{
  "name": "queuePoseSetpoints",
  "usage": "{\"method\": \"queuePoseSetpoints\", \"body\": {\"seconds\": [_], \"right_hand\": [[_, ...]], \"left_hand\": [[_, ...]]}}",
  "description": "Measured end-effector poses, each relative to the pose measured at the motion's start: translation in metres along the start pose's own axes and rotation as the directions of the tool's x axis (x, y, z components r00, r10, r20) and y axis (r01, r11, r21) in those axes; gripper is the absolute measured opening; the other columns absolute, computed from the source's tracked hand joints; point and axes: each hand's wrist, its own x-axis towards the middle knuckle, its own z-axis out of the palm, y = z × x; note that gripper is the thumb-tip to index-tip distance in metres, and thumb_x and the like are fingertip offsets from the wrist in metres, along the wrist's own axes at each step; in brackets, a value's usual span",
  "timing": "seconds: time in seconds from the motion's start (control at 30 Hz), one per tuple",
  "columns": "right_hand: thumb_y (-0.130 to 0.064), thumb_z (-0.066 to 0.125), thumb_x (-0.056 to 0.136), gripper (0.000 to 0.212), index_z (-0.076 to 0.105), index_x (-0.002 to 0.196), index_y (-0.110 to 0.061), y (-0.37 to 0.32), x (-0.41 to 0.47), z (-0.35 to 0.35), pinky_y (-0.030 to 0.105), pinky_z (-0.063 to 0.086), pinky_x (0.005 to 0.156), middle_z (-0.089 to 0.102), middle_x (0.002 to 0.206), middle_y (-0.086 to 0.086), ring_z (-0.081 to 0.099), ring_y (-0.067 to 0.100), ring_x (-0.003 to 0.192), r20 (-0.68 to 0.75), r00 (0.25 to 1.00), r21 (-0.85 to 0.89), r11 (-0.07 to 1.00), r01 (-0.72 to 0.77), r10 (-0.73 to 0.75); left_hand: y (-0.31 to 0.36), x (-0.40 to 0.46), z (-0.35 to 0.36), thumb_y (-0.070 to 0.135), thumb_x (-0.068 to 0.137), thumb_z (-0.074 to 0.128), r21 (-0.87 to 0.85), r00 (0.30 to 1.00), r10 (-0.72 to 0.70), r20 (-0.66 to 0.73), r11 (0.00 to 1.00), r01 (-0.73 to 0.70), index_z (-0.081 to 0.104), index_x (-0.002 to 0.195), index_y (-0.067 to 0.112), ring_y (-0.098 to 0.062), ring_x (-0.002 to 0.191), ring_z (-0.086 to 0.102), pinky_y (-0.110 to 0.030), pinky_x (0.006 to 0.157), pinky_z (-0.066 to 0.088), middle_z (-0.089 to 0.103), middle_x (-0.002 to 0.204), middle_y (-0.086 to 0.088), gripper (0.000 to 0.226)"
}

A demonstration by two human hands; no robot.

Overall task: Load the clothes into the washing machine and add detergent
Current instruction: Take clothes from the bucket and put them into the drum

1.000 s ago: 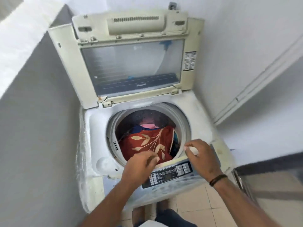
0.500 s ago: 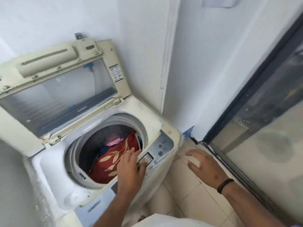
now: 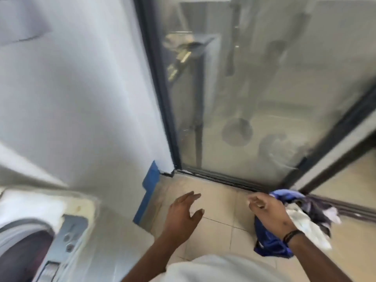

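Here, both hands (image 3: 223,212) spread empty, palms down, above the floor tiles (image 3: 219,202) beside the clothes pile (image 3: 305,216).

Laundry corner, counted.
One white top-loading washing machine (image 3: 40,226), one heap of blue and white clothes (image 3: 301,218), two bare hands: left hand (image 3: 183,216), right hand (image 3: 268,212); one glass sliding door (image 3: 254,98).

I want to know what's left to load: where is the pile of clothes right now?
In the head view the pile of clothes lies on the tiled floor at lower right, beside the glass door's track, just under the right hand.

Black wristband (image 3: 291,235) — white shirt (image 3: 213,269)
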Motion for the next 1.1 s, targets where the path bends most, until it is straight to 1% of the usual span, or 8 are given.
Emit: {"method": "queuePoseSetpoints", "body": {"seconds": [0.17,0.4,0.53,0.67,0.77,0.9,1.03,1.1], "right_hand": [[-0.014,0.068,0.091,0.013,0.07,0.092,-0.027,0.075,-0.028,-0.055,0.006,0.044,0.071,0.07,0.091,-0.018,0.063,-0.006,0.081,-0.139,0.973,0.09,0.981,-0.171,0.182],[-0.015,0.069,0.09,0.009,0.073,0.094,-0.023,0.145,-0.073,-0.085,0.022,0.051,0.068,0.074,0.093,-0.006,0.07,0.012,0.086,-0.308,0.821,0.391,0.851,-0.352,0.481],[-0.01,0.069,0.089,0.018,0.073,0.086,-0.027,0.167,-0.083,-0.093,0.014,0.047,0.064,0.074,0.093,-0.01,0.067,0.002,0.077,-0.371,0.713,0.467,0.783,-0.41,0.595],[-0.014,0.071,0.089,0.017,0.07,0.087,-0.032,0.177,-0.073,-0.116,0.007,0.044,0.06,0.072,0.095,-0.007,0.064,-0.003,0.073,-0.369,0.662,0.45,0.748,-0.487,0.653],[-0.023,0.07,0.091,0.008,0.073,0.097,-0.027,0.196,-0.062,-0.141,0.009,0.044,0.059,0.072,0.098,-0.008,0.065,0.001,0.075,-0.376,0.59,0.438,0.698,-0.566,0.714],[-0.024,0.069,0.091,0.011,0.074,0.101,-0.025,0.228,-0.04,-0.155,0.006,0.043,0.06,0.072,0.1,-0.01,0.065,0.001,0.078,-0.36,0.562,0.372,0.667,-0.645,0.745],[-0.022,0.068,0.091,0.013,0.072,0.104,-0.021,0.29,-0.006,-0.131,0.003,0.04,0.06,0.072,0.101,-0.003,0.064,0.007,0.077,-0.234,0.533,0.386,0.581,-0.717,0.813],[-0.023,0.065,0.092,0.014,0.07,0.105,-0.021,0.328,0.012,-0.107,0.015,0.042,0.07,0.072,0.108,0.0,0.064,0.017,0.088,-0.122,0.535,0.33,0.542,-0.773,0.836]], "left_hand": [[0.062,0.04,0.052,0.039,0.093,0.066,-0.012,0.976,0.09,0.201,0.996,-0.089,0.053,0.143,0.03,-0.004,0.135,0.046,-0.025,0.114,0.036,0.051,0.144,0.017,0.052],[0.13,0.095,0.104,0.032,0.089,0.069,0.039,0.84,0.168,0.516,0.975,-0.219,0.057,0.141,0.024,-0.001,0.13,0.051,-0.02,0.112,0.037,0.057,0.141,0.012,0.053],[0.154,0.133,0.143,0.026,0.088,0.071,0.034,0.777,0.161,0.609,0.973,-0.228,0.059,0.137,0.027,0.001,0.126,0.052,-0.017,0.107,0.039,0.059,0.137,0.013,0.051],[0.179,0.173,0.194,0.024,0.089,0.072,0.021,0.708,0.165,0.687,0.969,-0.247,0.06,0.135,0.028,-0.001,0.113,0.053,-0.016,0.094,0.041,0.059,0.127,0.011,0.048],[0.195,0.202,0.24,0.03,0.085,0.072,0.031,0.654,0.146,0.742,0.968,-0.25,0.061,0.133,0.029,-0.01,0.111,0.058,-0.027,0.097,0.048,0.056,0.132,0.003,0.049],[0.205,0.234,0.297,0.028,0.087,0.07,0.123,0.556,0.062,0.829,0.95,-0.288,0.068,0.124,0.02,-0.021,0.111,0.064,-0.034,0.094,0.051,0.064,0.125,-0.003,0.038],[0.19,0.267,0.36,0.029,0.088,0.068,0.231,0.464,-0.083,0.882,0.934,-0.272,0.072,0.112,0.018,-0.023,0.105,0.066,-0.034,0.089,0.052,0.072,0.115,-0.005,0.027],[0.174,0.278,0.395,0.03,0.087,0.07,0.279,0.481,-0.155,0.863,0.94,-0.198,0.075,0.104,0.018,-0.021,0.103,0.067,-0.028,0.086,0.051,0.073,0.111,-0.003,0.021]]}}
